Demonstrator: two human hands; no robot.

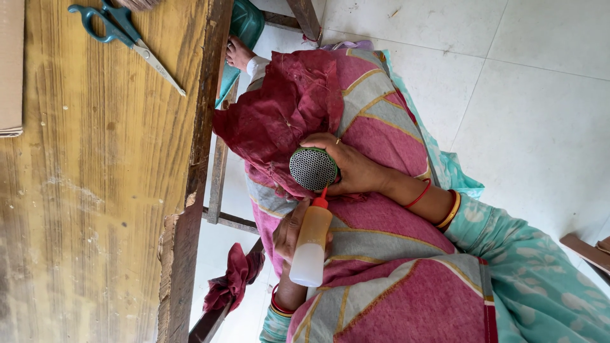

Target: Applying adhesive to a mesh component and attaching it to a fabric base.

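My right hand (356,170) grips a round perforated metal disc with a green rim (312,168), held against a dark red cloth (286,108) on my lap. In my left hand (289,230) is a small squeeze bottle (311,244) with amber liquid in it. Its red nozzle tip touches the disc's lower edge. Red and gold bangles circle both wrists. A pink and grey patterned cloth (381,254) covers my lap under both hands.
A worn wooden table (95,190) fills the left side, with teal-handled scissors (124,38) and a cardboard edge (11,70) on it. A bare foot (238,54) shows by the table's frame. A red rag (232,279) hangs on a wooden bar. White tiled floor (527,95) lies to the right.
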